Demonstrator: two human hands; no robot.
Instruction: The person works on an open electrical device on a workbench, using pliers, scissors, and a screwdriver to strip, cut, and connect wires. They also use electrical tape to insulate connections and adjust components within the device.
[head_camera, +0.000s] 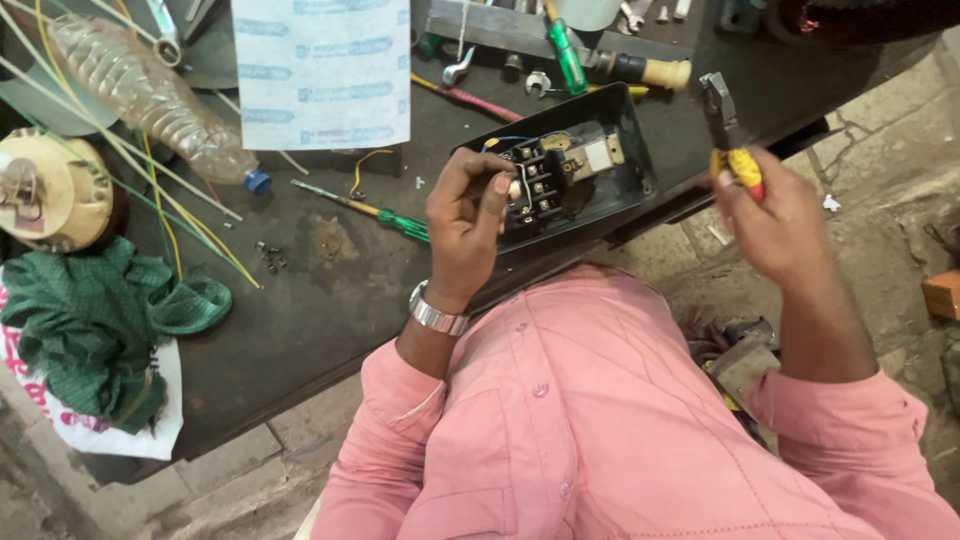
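Black switch box (628, 150) lies open on dark surface (330, 290), 12 o'clock of torso. Left hand (465, 225) pinches white wire at terminal block (540, 180). Right hand (770, 215) closed round pliers (728, 135), 2 o'clock. Box looks rigid, light; wires thin, fragile. Best held by rim.

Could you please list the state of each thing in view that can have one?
Black plastic electrical box: open, no lid, wiring exposed.
Pliers with yellow and red handles: gripped, raised off the bench.
Left hand: fingers pinching at the terminal block.
Right hand: closed on the pliers.
Clear plastic bottle: lying down, blue cap on.
Green cloth: crumpled.
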